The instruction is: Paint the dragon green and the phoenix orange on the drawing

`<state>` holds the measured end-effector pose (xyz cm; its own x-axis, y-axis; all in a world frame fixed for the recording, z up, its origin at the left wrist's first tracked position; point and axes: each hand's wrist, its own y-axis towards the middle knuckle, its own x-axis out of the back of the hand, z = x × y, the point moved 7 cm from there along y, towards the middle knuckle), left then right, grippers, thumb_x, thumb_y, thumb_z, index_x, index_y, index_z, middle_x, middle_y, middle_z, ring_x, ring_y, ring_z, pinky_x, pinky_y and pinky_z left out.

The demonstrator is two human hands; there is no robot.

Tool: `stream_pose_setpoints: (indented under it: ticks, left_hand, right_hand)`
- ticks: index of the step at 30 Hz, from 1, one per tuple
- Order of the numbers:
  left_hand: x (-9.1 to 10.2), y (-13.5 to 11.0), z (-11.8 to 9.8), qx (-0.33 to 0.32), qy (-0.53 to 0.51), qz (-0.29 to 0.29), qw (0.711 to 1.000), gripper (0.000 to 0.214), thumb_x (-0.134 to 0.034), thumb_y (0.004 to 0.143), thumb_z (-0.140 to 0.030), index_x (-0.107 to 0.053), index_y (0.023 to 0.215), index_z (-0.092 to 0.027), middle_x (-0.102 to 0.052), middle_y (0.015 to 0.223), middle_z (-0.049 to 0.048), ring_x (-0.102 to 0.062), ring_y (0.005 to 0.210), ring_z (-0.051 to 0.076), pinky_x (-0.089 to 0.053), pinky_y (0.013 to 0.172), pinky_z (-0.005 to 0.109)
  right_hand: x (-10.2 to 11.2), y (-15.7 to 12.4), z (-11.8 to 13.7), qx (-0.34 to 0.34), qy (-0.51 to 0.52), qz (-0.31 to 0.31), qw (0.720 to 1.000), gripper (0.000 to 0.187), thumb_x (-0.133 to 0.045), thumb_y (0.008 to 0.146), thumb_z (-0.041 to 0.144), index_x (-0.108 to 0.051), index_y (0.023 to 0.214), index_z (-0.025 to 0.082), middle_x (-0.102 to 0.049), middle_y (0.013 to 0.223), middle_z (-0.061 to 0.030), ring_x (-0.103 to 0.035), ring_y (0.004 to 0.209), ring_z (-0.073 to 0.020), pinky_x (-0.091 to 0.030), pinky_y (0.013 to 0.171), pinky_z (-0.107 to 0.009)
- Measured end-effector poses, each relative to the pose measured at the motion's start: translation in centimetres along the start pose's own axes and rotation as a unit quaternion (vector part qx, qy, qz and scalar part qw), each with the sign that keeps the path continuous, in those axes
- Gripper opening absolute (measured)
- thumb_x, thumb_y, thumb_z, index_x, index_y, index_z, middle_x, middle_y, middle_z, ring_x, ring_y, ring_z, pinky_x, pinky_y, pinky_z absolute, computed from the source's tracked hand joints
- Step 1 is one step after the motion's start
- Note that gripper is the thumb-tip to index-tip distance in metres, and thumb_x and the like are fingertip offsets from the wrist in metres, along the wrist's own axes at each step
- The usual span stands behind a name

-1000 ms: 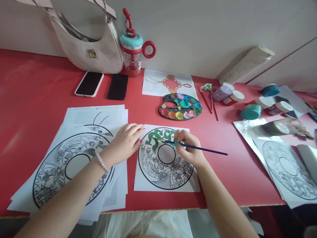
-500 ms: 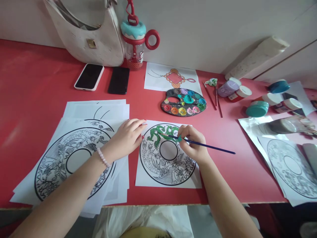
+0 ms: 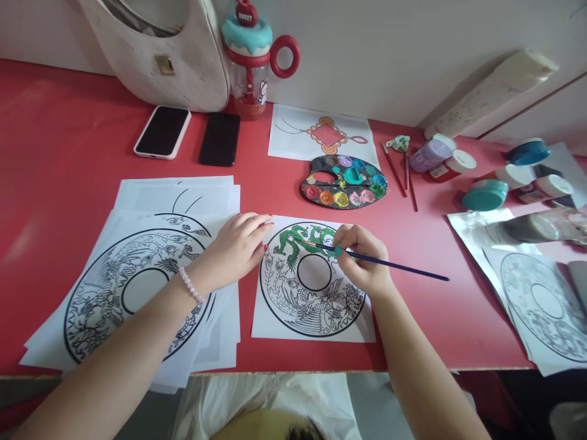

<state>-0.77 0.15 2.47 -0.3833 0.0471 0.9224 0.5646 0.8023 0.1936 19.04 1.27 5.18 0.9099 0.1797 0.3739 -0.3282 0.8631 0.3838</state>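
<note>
Presumably your left hand (image 3: 236,252), fingers loosely together, is steadying the dragon-and-phoenix sheet (image 3: 314,272), right hand (image 3: 365,260) pinching the paintbrush (image 3: 403,266).

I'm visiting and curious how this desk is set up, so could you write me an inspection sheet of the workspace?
Surface: red tabletop.
Work things: round-patterned sheet, its visible dragon painted green; paint palette beyond it.
Clutter: paper stack, white-edged phone, black phone, handbag, cup, paint jars.
Left hand: extended to the round-patterned sheet's upper-left corner.
Right hand: grips a blue-handled paintbrush, tip at the dragon; contact unclear.
Cables: nothing seen.
Surroundings: pale wall behind the tabletop.
</note>
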Motion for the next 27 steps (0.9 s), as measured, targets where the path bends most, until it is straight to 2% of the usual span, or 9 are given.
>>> stream_pose_setpoints:
  ticks: [23, 27]
  left_hand:
    - [-0.2, -0.02, 0.02, 0.003, 0.012, 0.011, 1.0, 0.036, -0.039, 0.094, -0.02, -0.046, 0.13, -0.016, -0.048, 0.134, 0.0106, -0.042, 0.124, 0.027, -0.039, 0.104, 0.05]
    - [-0.22, -0.01, -0.02, 0.003, 0.012, 0.015, 1.0, 0.036, -0.039, 0.095, -0.021, -0.047, 0.129, -0.013, -0.048, 0.135, 0.0118, -0.042, 0.124, 0.027, -0.038, 0.105, 0.049]
  right_hand:
    - [0.2, -0.09, -0.23, -0.02, -0.011, -0.007, 1.0, 0.019, -0.05, 0.064, 0.008, -0.037, 0.065, 0.023, -0.047, 0.061, 0.0011, -0.043, 0.057, -0.0118, -0.033, 0.052, -0.028]
    - [0.33, -0.2, -0.13, -0.007, 0.001, -0.01, 1.0, 0.019, -0.05, 0.063, 0.008, -0.038, 0.065, 0.023, -0.046, 0.063, 0.0008, -0.043, 0.058, -0.0121, -0.032, 0.052, -0.029]
